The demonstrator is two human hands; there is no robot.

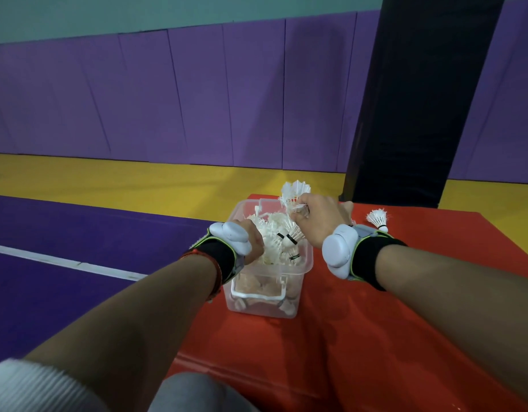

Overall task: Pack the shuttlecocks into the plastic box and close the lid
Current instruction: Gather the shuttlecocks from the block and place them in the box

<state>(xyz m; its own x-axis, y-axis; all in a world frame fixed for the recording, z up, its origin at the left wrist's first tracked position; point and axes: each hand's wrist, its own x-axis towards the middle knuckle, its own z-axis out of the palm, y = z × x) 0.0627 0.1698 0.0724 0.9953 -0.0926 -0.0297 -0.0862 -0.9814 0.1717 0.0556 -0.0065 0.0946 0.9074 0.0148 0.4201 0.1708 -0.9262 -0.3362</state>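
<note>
A clear plastic box (306,264) stands on a red mat (361,337), filled with several white shuttlecocks (283,242). My right hand (319,217) hovers over the box's far right corner and grips a bunch of white shuttlecocks (294,193), feathers pointing up and away. My left hand (252,237) reaches into the box at its left rim, fingers hidden among the shuttlecocks. One loose shuttlecock (378,219) lies on the mat to the right of the box. No lid shows in the frame.
A black padded pillar (420,99) rises just behind the mat. Purple wall pads (197,93) back a yellow floor strip (123,179). Purple court floor with a white line (63,261) lies left of the mat. My knee (194,394) sits at the bottom edge.
</note>
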